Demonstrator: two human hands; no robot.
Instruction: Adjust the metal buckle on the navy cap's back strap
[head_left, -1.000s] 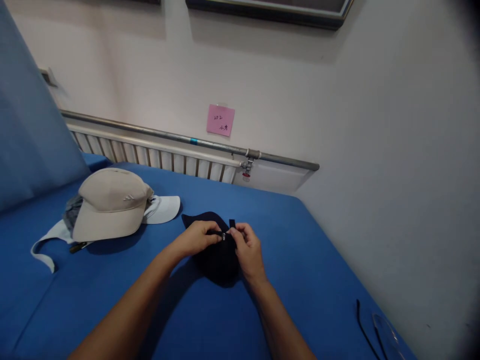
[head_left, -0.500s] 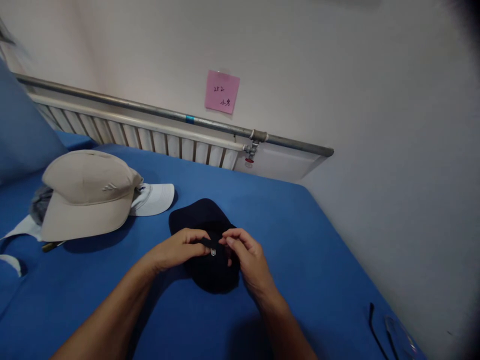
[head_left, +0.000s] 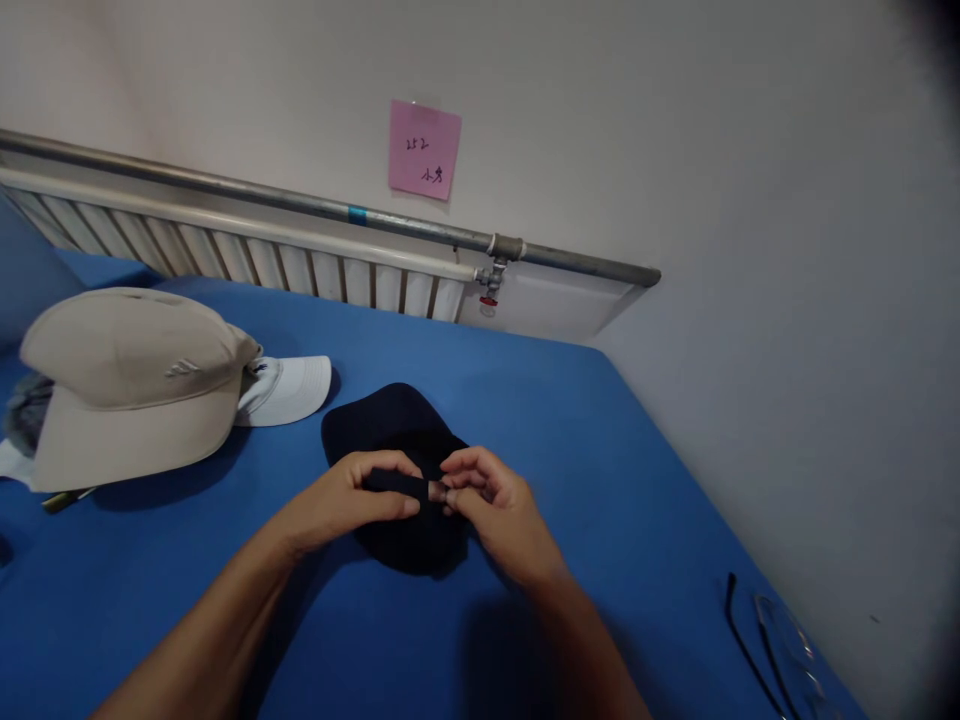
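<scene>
A: What was the biggest thing there?

B: A blue table (head_left: 187,560) that reached to a pale wall, with a radiator (head_left: 247,262) and a pipe (head_left: 300,205) behind it. A pink note (head_left: 424,149) was stuck on the wall above the pipe.

A: And on the table?

B: At the left lay a beige cap (head_left: 124,375), on top of a white cap (head_left: 289,385). Near the middle lay a dark cap (head_left: 401,450), well apart from the beige one.

A: Where were the hands?

B: Both were on the dark cap. The left hand (head_left: 341,500) and the right hand (head_left: 499,510) were closed narrowly on the strap (head_left: 397,483) at the back, each pinching one side. Between the fingertips was a small buckle (head_left: 435,491).

A: Anything smaller?

B: Glasses (head_left: 776,640) lay at the right edge, near the wall.
</scene>
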